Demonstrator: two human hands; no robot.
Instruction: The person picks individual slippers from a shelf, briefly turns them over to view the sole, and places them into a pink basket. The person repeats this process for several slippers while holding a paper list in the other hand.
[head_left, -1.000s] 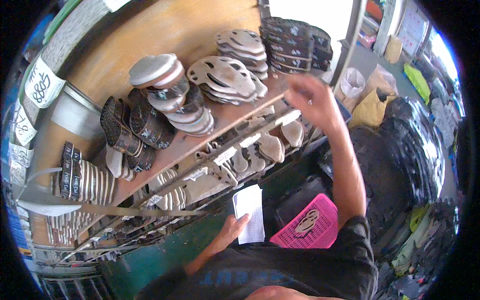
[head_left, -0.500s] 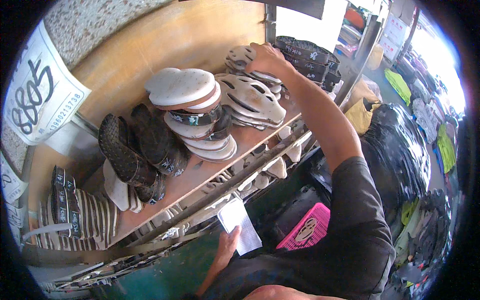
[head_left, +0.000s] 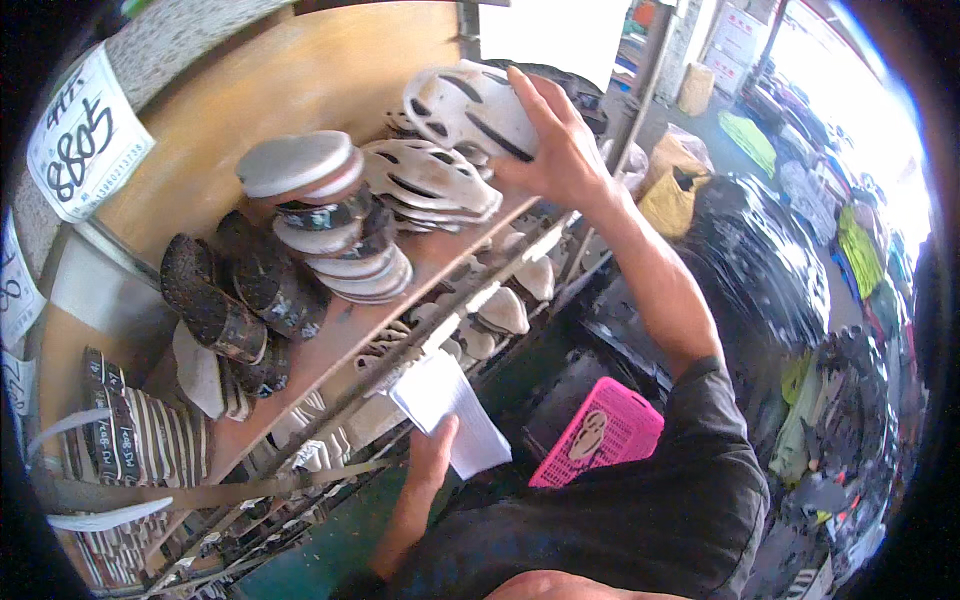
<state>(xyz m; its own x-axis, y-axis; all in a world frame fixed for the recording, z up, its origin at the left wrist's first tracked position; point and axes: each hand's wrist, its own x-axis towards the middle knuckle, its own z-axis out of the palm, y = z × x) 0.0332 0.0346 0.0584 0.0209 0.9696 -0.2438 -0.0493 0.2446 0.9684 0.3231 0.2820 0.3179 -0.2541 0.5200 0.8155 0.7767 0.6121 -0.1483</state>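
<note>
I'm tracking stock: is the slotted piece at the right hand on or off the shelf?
Off: the right hand holds the slotted piece tilted above the shelf.

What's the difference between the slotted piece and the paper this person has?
The slotted piece has a rounded outline, while the paper has straight edges. Dark openings show in the slotted piece; the paper shows none. The slotted piece is up over the shelf in the right grip, whereas the paper is lower, in front of the shelf, in the left grip. Both are pale.
</note>
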